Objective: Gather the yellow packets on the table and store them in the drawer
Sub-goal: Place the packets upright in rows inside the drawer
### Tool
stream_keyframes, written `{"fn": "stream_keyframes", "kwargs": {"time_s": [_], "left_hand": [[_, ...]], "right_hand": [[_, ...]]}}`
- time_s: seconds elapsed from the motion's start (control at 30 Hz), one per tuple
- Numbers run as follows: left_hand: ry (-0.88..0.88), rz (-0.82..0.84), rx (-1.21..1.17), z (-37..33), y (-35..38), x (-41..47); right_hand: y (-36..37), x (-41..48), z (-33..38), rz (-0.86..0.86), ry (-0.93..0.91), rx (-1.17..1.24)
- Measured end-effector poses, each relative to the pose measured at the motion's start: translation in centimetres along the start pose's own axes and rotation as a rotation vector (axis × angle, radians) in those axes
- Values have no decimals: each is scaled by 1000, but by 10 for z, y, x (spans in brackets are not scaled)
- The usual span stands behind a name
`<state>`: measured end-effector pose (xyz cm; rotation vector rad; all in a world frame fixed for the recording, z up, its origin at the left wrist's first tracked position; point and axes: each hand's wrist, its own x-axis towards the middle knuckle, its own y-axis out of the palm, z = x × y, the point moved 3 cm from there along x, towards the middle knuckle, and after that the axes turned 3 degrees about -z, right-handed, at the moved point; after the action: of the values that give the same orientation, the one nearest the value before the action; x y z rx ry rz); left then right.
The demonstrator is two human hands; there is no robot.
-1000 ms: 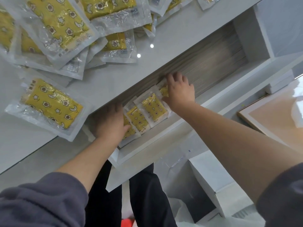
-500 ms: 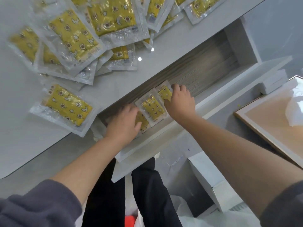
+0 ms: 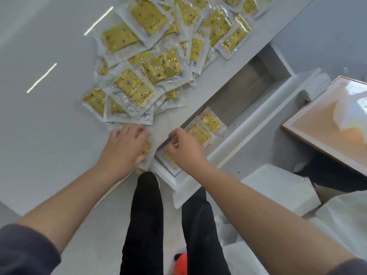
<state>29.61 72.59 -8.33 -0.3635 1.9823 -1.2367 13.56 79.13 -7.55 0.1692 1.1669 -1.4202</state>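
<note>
Several yellow packets (image 3: 137, 86) in clear wrappers lie in a loose heap on the grey table (image 3: 49, 126). The drawer (image 3: 248, 124) under the table's edge stands pulled out, and a few yellow packets (image 3: 210, 122) lie in a row at its near end. My left hand (image 3: 127, 147) presses down on a single yellow packet (image 3: 147, 150) at the table's front edge, thumb at its side. My right hand (image 3: 184, 149) hovers over the drawer's near end with loosely curled fingers and nothing seen in it. It hides part of the packets below.
A wood-framed board (image 3: 327, 126) leans at the right, with a white foam block (image 3: 313, 86) beside it. A white box (image 3: 278, 187) stands on the floor by the drawer. My legs in black trousers (image 3: 147, 215) are below the table edge.
Both hands have left the packets in the drawer. The left hand moved up onto the table and landed on a packet. The right hand drew back toward the drawer's near end. The view tilted up.
</note>
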Motion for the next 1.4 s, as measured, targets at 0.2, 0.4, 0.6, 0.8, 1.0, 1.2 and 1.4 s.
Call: {"fn": "stream_keyframes", "kwargs": {"time_s": [0.2,0.4,0.6,0.8,1.0,1.2,1.4], "left_hand": [[264,77,150,24,-4,25],[272,188,-275,54,-43,39],[133,135,-371,102,-70,58],[129,126,-434,104,-80,68],[28,125,-402,122,-117,110],[-144,3,-229,125,-130,179],[-193,-53,-116,122,-125,191]], "right_hand": [[-13,22,37,-237,-37,118],[-30,63,82,-420,-322,-178],[-11,102,123,-344,-295,-667],[-15,109,135,-205,-206,-510],[-75,105,129,-206,-392,-717],[-87,124,130,-124,-492,-1050],[-85,123,129,-210,-563,-1103]]}}
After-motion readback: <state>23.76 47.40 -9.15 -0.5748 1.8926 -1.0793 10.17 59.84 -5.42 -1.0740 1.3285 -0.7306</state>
